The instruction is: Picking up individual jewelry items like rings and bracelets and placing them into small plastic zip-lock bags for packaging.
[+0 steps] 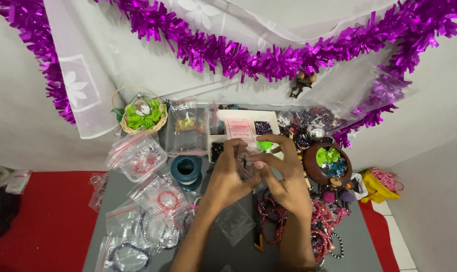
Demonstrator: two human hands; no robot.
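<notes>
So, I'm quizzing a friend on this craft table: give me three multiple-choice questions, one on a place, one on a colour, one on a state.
1. Where is the blue spool?
A. left of the hands
B. inside the wicker basket
C. on the red mat

2. What colour is the tinsel on the wall?
A. gold
B. purple
C. green

3. What are the left hand and right hand doing?
A. resting flat on the table
B. both holding a small clear bag
C. hanging apart in the air

Answers: 1 A, the spool stands on the grey table left of the hands. 2 B, the strands are shiny purple. 3 B, the fingers of both meet on the small clear bag.
</notes>
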